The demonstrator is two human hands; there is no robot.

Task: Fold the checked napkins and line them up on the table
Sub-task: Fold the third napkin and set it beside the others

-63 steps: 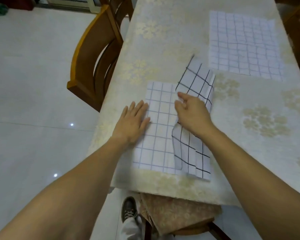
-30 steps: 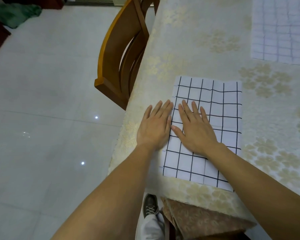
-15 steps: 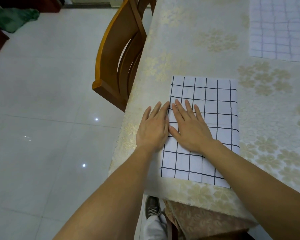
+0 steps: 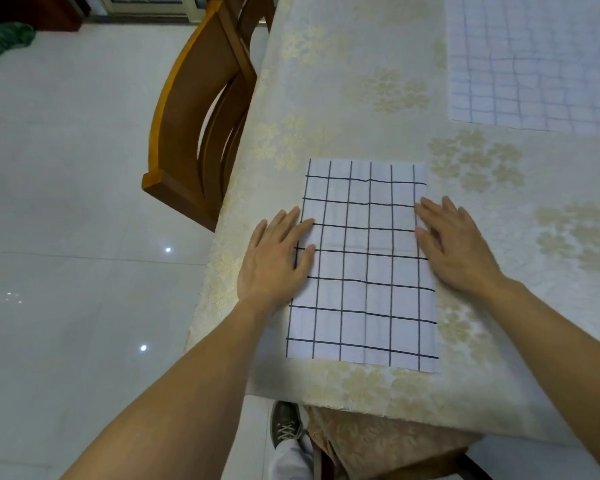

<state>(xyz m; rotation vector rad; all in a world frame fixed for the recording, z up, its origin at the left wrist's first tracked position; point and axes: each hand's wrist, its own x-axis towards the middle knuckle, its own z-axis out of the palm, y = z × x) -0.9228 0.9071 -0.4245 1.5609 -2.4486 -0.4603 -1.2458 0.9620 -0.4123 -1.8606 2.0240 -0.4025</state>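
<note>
A white napkin with black checks (image 4: 364,268) lies folded in half as a tall rectangle near the table's front left corner. My left hand (image 4: 274,261) rests flat on its left edge with straight fingers. On the opposite long edge my right hand (image 4: 458,247) lies flat, fingers spread and pointing up-left. A second napkin (image 4: 534,64), white with faint blue checks, lies spread out at the far right of the table.
The table wears a cream tablecloth with gold flowers (image 4: 378,98). A wooden chair (image 4: 205,123) stands against the table's left side. Another chair with a patterned cushion (image 4: 378,445) sits under the near edge, beside my shoe (image 4: 286,427). A green cloth (image 4: 4,39) lies on the tiled floor.
The napkin's right half was folded over the left. My hands, pressed side by side near its left edge, have since slid apart to the two long edges.
</note>
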